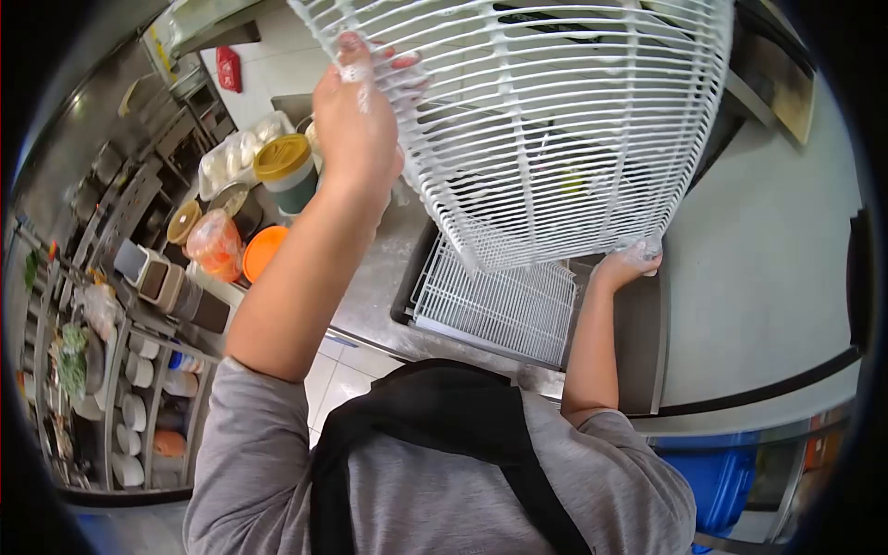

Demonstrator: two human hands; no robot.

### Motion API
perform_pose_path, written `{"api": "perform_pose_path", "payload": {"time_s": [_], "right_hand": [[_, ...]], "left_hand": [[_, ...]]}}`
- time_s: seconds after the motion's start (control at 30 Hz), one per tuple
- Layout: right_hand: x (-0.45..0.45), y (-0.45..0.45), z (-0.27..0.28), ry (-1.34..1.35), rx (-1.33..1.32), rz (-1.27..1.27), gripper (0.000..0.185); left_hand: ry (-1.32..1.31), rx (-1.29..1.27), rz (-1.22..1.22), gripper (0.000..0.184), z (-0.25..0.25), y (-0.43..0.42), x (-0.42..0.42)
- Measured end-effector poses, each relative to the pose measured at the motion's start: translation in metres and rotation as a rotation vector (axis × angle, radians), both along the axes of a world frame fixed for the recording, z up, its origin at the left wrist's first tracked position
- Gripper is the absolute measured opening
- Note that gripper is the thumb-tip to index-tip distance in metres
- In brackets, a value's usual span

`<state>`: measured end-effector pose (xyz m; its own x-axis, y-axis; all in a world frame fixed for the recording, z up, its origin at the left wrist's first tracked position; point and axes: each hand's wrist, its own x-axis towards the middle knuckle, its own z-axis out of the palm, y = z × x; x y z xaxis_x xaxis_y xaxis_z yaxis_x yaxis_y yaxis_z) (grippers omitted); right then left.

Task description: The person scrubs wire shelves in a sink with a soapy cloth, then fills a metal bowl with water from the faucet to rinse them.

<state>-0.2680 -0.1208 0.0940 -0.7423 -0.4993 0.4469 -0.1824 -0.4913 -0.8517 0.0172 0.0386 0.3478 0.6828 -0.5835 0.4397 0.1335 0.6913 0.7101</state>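
Observation:
A large white wire rack [564, 120] with soapy foam on its bars is held up, tilted, above the sink. My left hand [356, 111] grips its left edge, thumb and fingers round the bars with suds on them. Lower down, my right hand [634, 264] is closed on the rack's bottom right corner, also foamy. Beneath it a second white wire rack [499, 301] lies in the sink [404, 301].
On the steel counter [370, 287] at left stand a yellow-lidded container [285, 166], an orange lid [265, 252] and a plastic bag [215, 243]. Shelves with tubs [132, 412] line the far left. A pale panel [763, 268] is at right, a blue bin [712, 476] below.

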Motion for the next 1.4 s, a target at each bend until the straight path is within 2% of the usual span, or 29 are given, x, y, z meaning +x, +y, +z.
{"api": "perform_pose_path", "payload": {"time_s": [0.03,0.07,0.1,0.17,0.27,0.3,0.33,0.4,0.47,0.57,0.63,0.7,0.83,0.9,0.93,1.0,1.13,1.2,1.33,1.4], "right_hand": [[-0.004,-0.009,-0.007,-0.053,-0.023,0.052,0.048],[0.01,0.005,0.02,-0.259,0.085,0.087,0.052],[0.007,0.003,0.024,-0.247,0.091,0.097,0.052],[-0.009,-0.009,0.027,-0.622,0.153,0.819,0.056],[0.01,-0.019,0.005,-0.812,0.432,1.148,0.066],[0.032,0.0,-0.008,-0.715,0.446,1.305,0.071],[0.064,0.039,-0.01,-0.588,0.476,1.335,0.074],[0.103,0.07,-0.095,-0.699,0.727,1.248,0.071],[0.115,0.1,-0.111,-0.685,0.742,1.334,0.068],[0.087,0.1,-0.101,-0.728,0.862,1.313,0.066],[0.067,0.091,-0.096,-0.744,0.818,1.35,0.061],[0.045,0.087,-0.106,-0.629,0.682,1.331,0.053],[-0.001,0.1,-0.097,-0.543,0.696,1.26,0.051],[-0.037,0.1,-0.108,-0.62,0.834,1.369,0.049],[-0.051,0.104,-0.112,-0.623,0.845,1.362,0.049],[-0.075,0.114,-0.118,-0.578,0.86,1.271,0.049],[-0.105,0.134,-0.114,-0.514,0.83,1.21,0.046],[-0.112,0.141,-0.103,-0.568,0.836,1.101,0.043],[-0.144,0.131,-0.105,-0.612,0.816,1.308,0.036],[-0.137,0.13,-0.093,-0.521,0.885,1.202,0.036]], "left_hand": [[0.011,-0.003,0.013,0.042,-0.003,-0.003,0.007],[0.033,0.026,0.0,0.041,-0.009,-0.006,0.014],[0.056,0.057,-0.014,0.041,-0.015,-0.006,0.02],[0.074,0.098,-0.017,0.042,-0.023,-0.005,0.03],[0.151,0.111,0.049,0.046,-0.034,-0.005,0.048],[0.155,0.11,0.058,0.046,-0.042,-0.005,0.056],[0.207,0.092,0.078,0.047,-0.051,-0.008,0.063],[0.307,0.127,0.079,0.045,-0.056,0.001,0.067],[0.292,0.146,0.114,0.045,-0.074,0.012,0.074],[0.279,0.191,0.151,0.045,-0.114,0.036,0.084],[0.29,0.202,0.15,0.045,-0.139,0.051,0.081],[0.323,0.226,0.178,0.044,-0.16,0.067,0.076],[0.323,0.245,0.181,0.042,-0.195,0.086,0.049],[0.351,0.287,0.066,0.046,-0.22,0.093,0.037],[0.356,0.297,0.065,0.046,-0.228,0.097,0.03],[0.412,0.359,-0.153,0.048,-0.242,0.104,0.018],[0.545,0.407,-0.241,0.051,-0.267,0.103,0.007],[0.653,0.485,-0.351,0.055,-0.273,0.101,0.006],[0.794,0.522,-0.452,0.064,-0.31,0.097,0.01],[0.835,0.534,-0.503,0.064,-0.338,0.099,0.017]]}}
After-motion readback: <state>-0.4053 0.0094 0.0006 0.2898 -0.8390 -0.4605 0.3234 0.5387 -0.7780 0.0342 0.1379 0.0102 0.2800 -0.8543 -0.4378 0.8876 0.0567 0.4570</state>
